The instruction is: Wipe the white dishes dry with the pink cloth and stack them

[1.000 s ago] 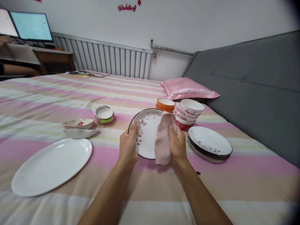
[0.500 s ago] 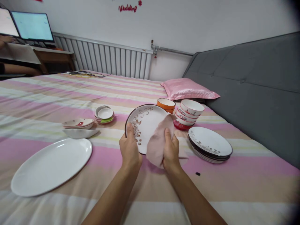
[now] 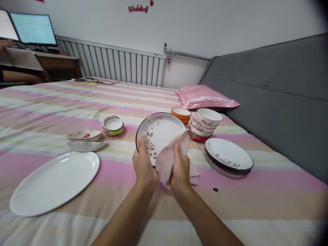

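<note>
A round white plate (image 3: 166,131) with a dark rim and brown floral print is held up tilted above the bed. My left hand (image 3: 145,164) grips its lower left edge, thumb on the printed face. My right hand (image 3: 180,167) is closed on a pale pink cloth (image 3: 164,162), which is folded over the plate's lower right edge; the fingers behind are hidden. To the right lies a stack of similar plates (image 3: 229,153). Behind the held plate stand a stack of white bowls with red trim (image 3: 208,118) and orange bowls (image 3: 180,112).
On the striped bedspread (image 3: 123,212) lie a white oval platter (image 3: 56,184), boat-shaped dishes (image 3: 85,136), small nested bowls (image 3: 114,124) and a small black object (image 3: 215,189). A pink pillow (image 3: 206,96) rests near the grey headboard (image 3: 276,82). Another person's arm (image 3: 6,43) shows at a desk.
My right hand and the cloth have slid down and left along the plate's lower right edge. My left hand keeps its grip, and the plate stays nearly in place.
</note>
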